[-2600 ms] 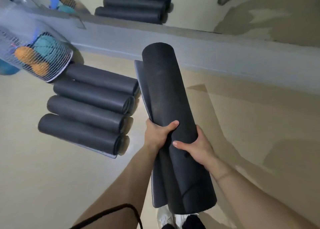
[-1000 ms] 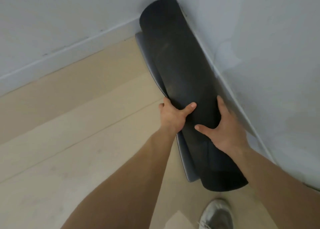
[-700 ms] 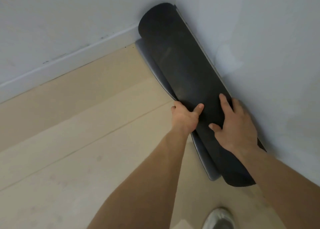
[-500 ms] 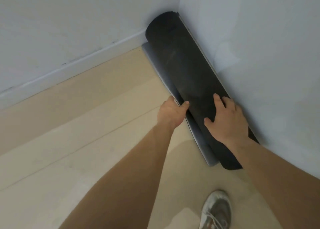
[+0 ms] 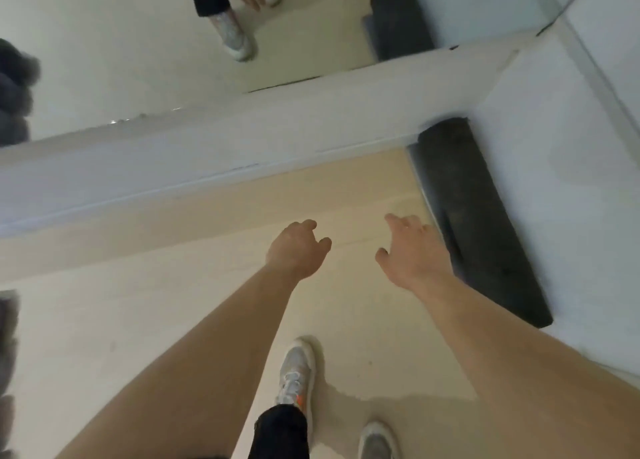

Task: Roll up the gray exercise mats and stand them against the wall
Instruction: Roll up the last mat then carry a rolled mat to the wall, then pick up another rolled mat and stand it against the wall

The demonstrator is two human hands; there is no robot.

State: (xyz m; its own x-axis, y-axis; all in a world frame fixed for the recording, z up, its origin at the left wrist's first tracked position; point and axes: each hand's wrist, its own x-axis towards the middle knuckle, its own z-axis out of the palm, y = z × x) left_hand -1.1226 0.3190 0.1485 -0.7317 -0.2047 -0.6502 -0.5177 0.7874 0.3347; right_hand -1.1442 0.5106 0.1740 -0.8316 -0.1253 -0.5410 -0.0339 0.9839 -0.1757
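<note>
Head view: rolled mat (image 5: 474, 223) stands on end in far right corner, leaning on right wall (image 5: 554, 146), foot on floor (image 5: 173, 320). Likely light, soft foam, grippy rather than slick. Roll looks loose, paler flap edge showing on left side, so may spring open. Best hold: both palms round middle, one pinning flap. Left hand (image 5: 298, 247) apart from mat, fingers loosely curled, empty. Right hand (image 5: 408, 250) just beside mat, fingers spread, empty; contact unclear.

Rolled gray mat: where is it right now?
Head view, right side: the rolled gray mat stands in the corner against the right-hand wall, beside the mirror's white base, just past the right hand.
</note>
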